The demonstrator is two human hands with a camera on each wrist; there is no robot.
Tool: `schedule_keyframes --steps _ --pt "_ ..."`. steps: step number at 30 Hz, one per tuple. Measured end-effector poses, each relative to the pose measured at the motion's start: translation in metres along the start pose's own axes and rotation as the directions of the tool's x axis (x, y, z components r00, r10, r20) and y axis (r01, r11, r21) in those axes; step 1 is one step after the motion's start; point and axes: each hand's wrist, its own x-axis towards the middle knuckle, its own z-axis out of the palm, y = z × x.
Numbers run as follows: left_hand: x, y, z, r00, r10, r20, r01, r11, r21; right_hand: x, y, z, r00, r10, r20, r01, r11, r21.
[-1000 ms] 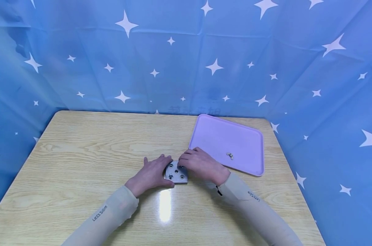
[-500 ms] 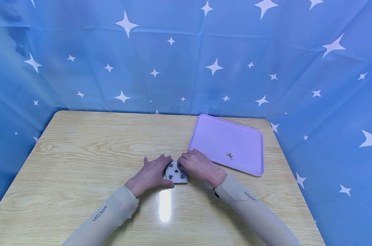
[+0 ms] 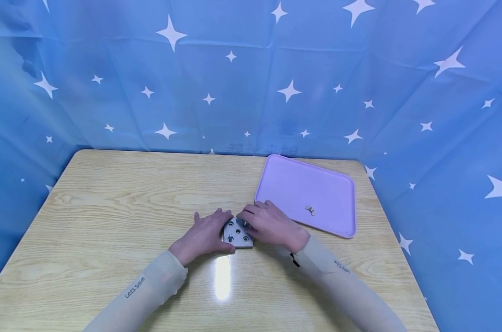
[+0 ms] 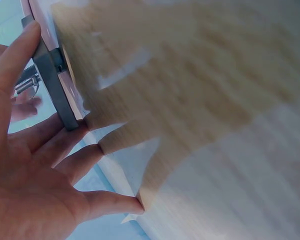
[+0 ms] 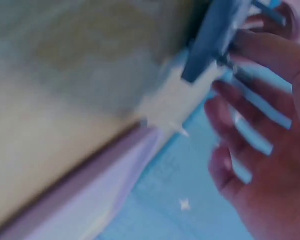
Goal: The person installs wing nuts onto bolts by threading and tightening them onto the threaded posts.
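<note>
A small square metal plate with several holes lies near the middle of the table. My left hand holds it by its left side, the thumb at the near edge and fingers at the far edge. In the left wrist view, the plate is edge-on between thumb and fingertips, and a threaded bolt sticks out. One bolt stands at the plate's near left corner. My right hand has thumb and fingers around another bolt at the far right corner; the hand partly covers it.
A purple tray lies behind and right of the right hand, with a small brass-coloured wing nut in it. The wooden table meets a blue star-patterned curtain at the back.
The right hand turns slightly back and forth at the far right bolt, and the bolt shows more between the fingers now. Left hand and plate stay in place.
</note>
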Motion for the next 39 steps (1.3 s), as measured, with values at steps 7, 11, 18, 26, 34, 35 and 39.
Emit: schedule_keyframes --steps 7,11,18,26,34,35,39 --pt "0.0 0.0 -0.001 1.0 -0.01 0.014 0.01 1.0 -0.005 -0.005 0.011 -0.008 0.989 -0.138 0.06 0.141 0.989 -0.041" --pt "-0.001 0.0 -0.001 1.0 -0.007 0.018 0.007 1.0 -0.01 -0.004 0.011 -0.005 0.986 -0.161 0.049 0.163 0.985 -0.052" --pt "0.0 0.0 -0.001 1.0 -0.005 0.012 0.005 1.0 -0.004 -0.001 0.009 -0.002 0.991 -0.132 0.036 0.135 0.987 -0.09" --pt "0.0 0.0 0.0 1.0 -0.004 0.008 0.004 1.0 -0.007 0.004 0.006 0.007 0.995 -0.09 -0.038 0.085 0.989 -0.119" --pt "0.0 0.0 0.0 1.0 0.0 0.003 0.0 1.0 -0.005 0.01 -0.005 0.014 0.994 0.048 -0.1 -0.05 0.998 -0.024" --pt "0.0 0.0 0.0 1.0 0.0 0.002 0.0 1.0 -0.004 0.011 -0.007 0.015 0.993 0.073 -0.098 -0.074 0.997 -0.008" --pt "0.0 0.0 0.0 1.0 0.004 -0.001 -0.004 1.0 -0.005 0.011 -0.014 0.016 0.983 0.169 -0.078 -0.165 0.985 0.057"
